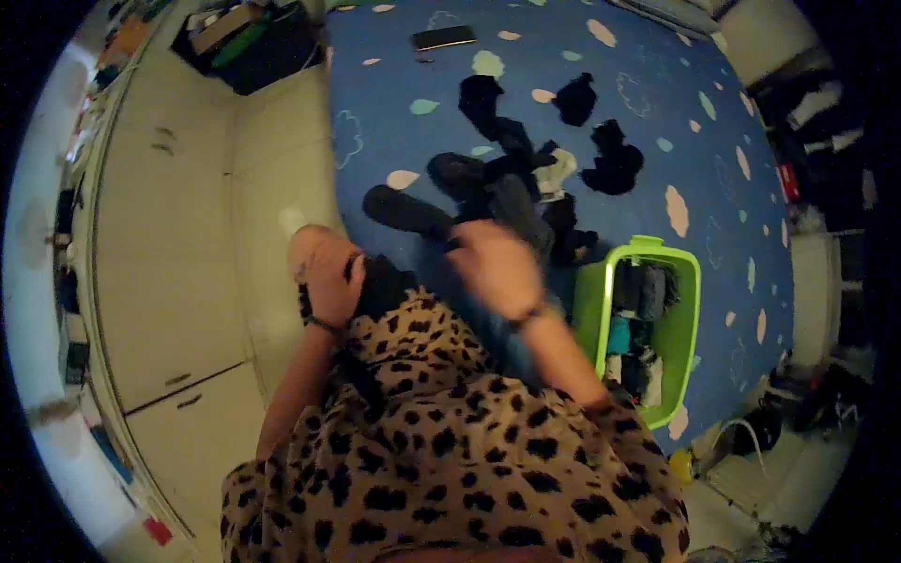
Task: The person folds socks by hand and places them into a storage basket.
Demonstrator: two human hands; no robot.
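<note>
My left hand lies on my bent bare knee, its fingers apart and seemingly empty. Beside it a black cloth is spread on my thigh, its kind unclear. My right hand is smeared by motion at the near side of a pile of dark socks. Next to its fingertips is a dark grey sock; whether the hand grips it cannot be made out. Another grey sock and a white-grey sock lie in the pile. Several black bundles, one a rolled black sock, lie farther back.
A green plastic bin with folded, rolled clothing stands to my right on the blue patterned bedsheet. A phone lies at the far side. To the left are pale cabinets and a dark box with things in it.
</note>
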